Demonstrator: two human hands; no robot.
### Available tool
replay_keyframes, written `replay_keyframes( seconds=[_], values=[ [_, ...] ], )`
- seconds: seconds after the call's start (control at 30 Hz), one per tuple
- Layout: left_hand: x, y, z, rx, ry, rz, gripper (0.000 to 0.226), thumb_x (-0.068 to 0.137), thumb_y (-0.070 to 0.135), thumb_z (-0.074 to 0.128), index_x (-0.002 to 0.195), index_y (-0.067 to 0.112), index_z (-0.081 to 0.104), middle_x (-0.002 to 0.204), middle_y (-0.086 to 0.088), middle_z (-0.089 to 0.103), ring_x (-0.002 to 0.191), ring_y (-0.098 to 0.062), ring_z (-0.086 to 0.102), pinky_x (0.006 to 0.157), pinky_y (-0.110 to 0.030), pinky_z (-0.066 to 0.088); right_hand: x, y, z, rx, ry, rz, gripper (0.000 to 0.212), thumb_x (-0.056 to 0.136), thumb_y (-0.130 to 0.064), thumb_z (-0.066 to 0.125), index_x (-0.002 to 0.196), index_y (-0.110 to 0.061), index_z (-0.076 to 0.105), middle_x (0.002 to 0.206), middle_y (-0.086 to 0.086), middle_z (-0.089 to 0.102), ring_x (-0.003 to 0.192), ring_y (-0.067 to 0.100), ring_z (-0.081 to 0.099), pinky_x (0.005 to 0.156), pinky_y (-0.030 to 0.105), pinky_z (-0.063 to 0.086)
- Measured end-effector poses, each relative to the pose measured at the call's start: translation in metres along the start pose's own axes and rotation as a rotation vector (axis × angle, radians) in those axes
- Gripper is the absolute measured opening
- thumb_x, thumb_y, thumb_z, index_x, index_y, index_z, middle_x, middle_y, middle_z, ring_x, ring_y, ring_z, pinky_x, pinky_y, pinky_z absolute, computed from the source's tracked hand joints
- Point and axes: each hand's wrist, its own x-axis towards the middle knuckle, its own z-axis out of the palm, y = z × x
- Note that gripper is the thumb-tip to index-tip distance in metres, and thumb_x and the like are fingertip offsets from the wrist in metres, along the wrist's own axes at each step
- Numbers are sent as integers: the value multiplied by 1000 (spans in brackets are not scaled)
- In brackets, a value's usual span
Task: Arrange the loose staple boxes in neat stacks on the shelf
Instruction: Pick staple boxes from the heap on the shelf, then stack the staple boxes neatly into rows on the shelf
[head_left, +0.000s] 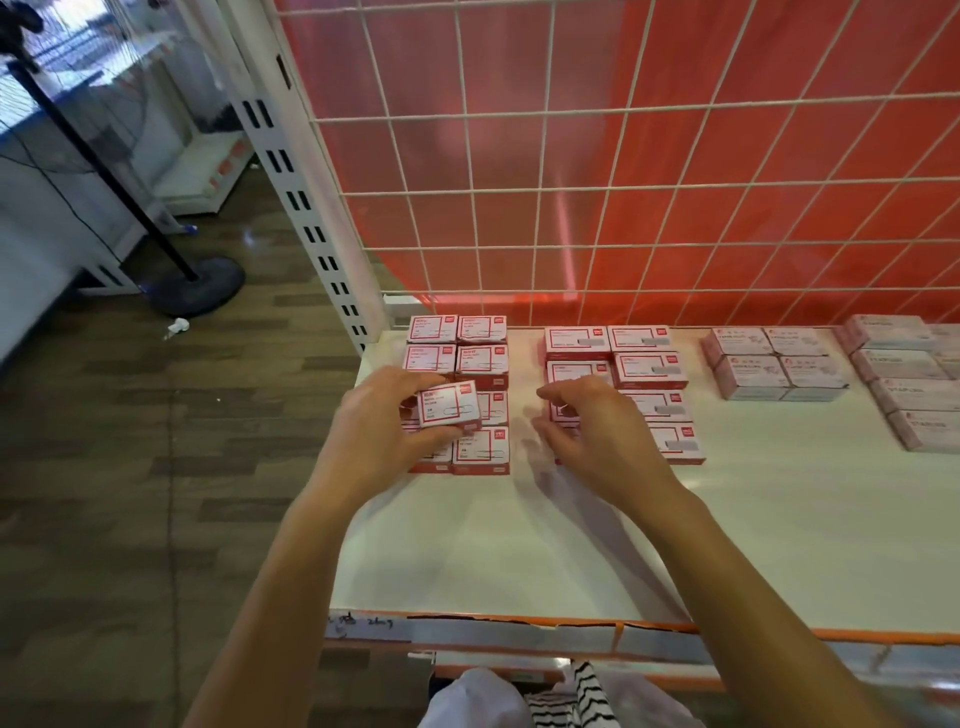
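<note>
My left hand grips one small red-and-white staple box, tilted, just above the left block of red-and-white boxes on the white shelf. That block stands in two columns near the shelf's left end. My right hand hovers with loosely curled fingers over the near-left boxes of a second block; whether it touches a box I cannot tell. It hides part of that block.
Pale pink boxes stand in a group further right, and more reach the right edge. A white wire grid with a red panel backs the shelf. A slotted upright stands at left, a fan stand on the floor.
</note>
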Motion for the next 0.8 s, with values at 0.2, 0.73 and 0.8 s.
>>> replay_keyframes(
  seconds=[0.2, 0.73, 0.8],
  values=[
    [6, -21, -8, 9, 9, -34, 51, 72, 30, 81, 119, 25, 61, 110, 10, 58, 96, -8, 57, 86, -27, 50, -1, -6, 8, 0, -23, -6, 32, 91, -26, 59, 123, -19, 62, 115, 3, 63, 99, 17, 59, 91, 35, 51],
    [7, -25, -3, -181, 50, -101, 55, 75, 21, 80, 114, 26, 42, 103, 12, 56, 94, -7, 58, 84, -24, 48, -1, -16, 14, -23, -59, 2, 32, 92, -29, 59, 123, -20, 60, 116, 2, 62, 95, 16, 58, 86, 34, 53],
    [6, -23, -2, -178, 41, -109, 60, 76, 22, 79, 123, 21, 42, 106, 9, 59, 94, -7, 57, 87, -31, 51, -2, -18, 14, -20, -65, 0, 32, 93, -29, 58, 123, -20, 60, 116, 2, 62, 94, 16, 58, 85, 33, 52]
  ],
)
